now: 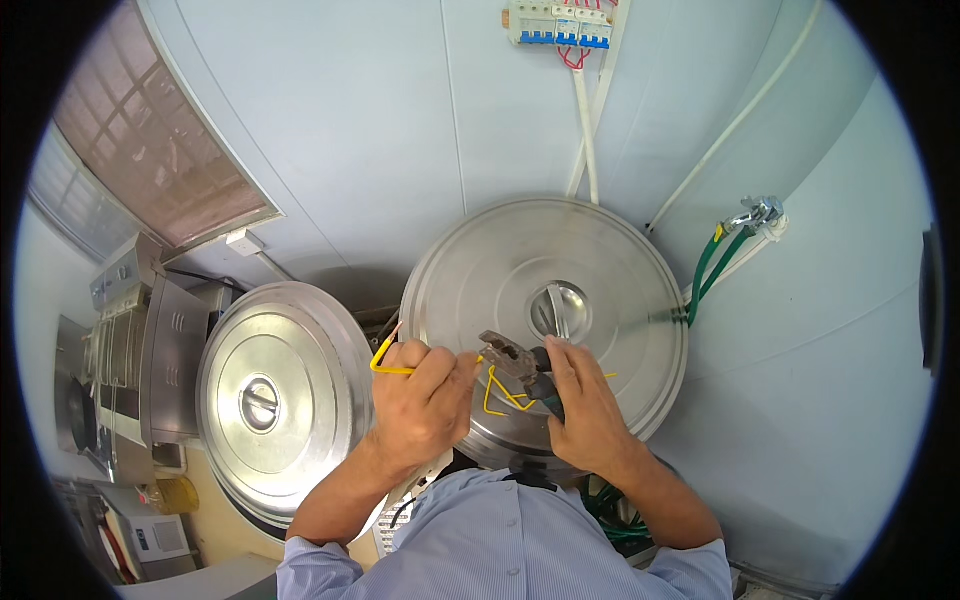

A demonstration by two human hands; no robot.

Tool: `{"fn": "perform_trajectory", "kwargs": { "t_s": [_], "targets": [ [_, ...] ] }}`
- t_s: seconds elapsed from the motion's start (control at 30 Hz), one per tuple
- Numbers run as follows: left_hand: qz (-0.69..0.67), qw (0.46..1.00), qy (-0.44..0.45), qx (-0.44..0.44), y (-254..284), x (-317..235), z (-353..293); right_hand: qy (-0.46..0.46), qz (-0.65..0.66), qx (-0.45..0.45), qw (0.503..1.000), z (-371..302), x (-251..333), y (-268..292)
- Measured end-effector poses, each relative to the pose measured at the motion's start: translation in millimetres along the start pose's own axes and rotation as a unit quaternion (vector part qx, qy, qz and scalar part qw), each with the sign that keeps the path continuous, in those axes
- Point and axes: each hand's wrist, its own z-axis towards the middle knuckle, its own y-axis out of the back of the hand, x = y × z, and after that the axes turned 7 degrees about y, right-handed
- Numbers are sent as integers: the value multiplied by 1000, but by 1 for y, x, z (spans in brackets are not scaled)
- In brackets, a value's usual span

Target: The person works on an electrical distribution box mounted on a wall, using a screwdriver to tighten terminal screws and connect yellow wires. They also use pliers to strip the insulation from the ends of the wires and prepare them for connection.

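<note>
Nearest, a striped pale-blue shirt (512,535) is seen at the lower edge, with both forearms reached forward from its sleeves. A bent yellow wire (393,370) is held in the left hand (422,400), whose grip is curled tightly around it; a bare copper-coloured end is left sticking up on the left side of the fist. A pair of pliers (515,362) is held by the dark handles in the right hand (588,410), the grip wrapped partly around them. The metal head of the pliers is placed just beside the left thumb and fingertips; how far its jaws are parted cannot be told. Below that head, bent yellow lengths (490,395) are seen against a large round metal lid (465,265); whether they are rested on it or joined to the held wire cannot be told. The lid is fitted with a recessed handle (560,312).

To the left, another round metal lid (305,390) is placed. Farther off, a green hose (706,265) is attached to a tap (760,213) on the right, and blue-and-white breakers (562,28) are mounted on the pale wall (350,120).
</note>
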Motion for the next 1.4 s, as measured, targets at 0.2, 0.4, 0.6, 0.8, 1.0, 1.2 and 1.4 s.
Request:
{"fn": "perform_trajectory", "kwargs": {
  "t_s": [0.2,0.4,0.6,0.8,1.0,1.2,1.4],
  "targets": [
    [-11,1000,2,8,3,-1,0,10,-10,2,1000,-1,0,0],
    [-41,999,10,-1,3,-2,0,-1,43,-3,999,0,0,1],
    [-50,999,9,-6,5,-2,1,5,43,3,999,1,0,6],
    [2,999,-35,10,7,-1,1,8,27,9,1000,-2,-1,5],
    [22,999,-33,21,9,-6,2,2,50,23,998,-4,3,4],
    [10,999,-12,46,18,-14,2,4,42,39,998,-8,9,7],
    [-1,999,-9,47,24,-20,4,17,64,18,998,-10,10,6]
  ]
}}
